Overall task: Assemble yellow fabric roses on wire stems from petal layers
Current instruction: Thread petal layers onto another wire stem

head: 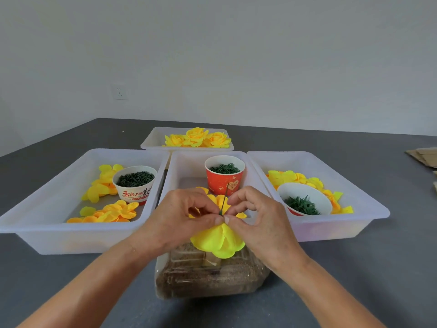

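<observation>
A half-built yellow fabric rose (217,242) hangs upside down between my hands, its thin green wire stem (224,200) poking up from the middle. My left hand (182,216) and my right hand (257,216) both pinch the petals at the base of the stem, thumbs and forefingers meeting there. Loose yellow petal layers (113,211) lie in the left tray (47,209), more petals (295,177) in the right tray (354,202). Three finished roses (197,138) sit in the far tray (153,138).
A white paper cup (134,183) of dark green parts stands in the left tray, a red cup (224,176) in the middle tray (175,176), a white bowl (305,200) of green bits in the right tray. A clear bag of brown filling (208,275) lies under my hands. Cardboard (423,157) lies far right.
</observation>
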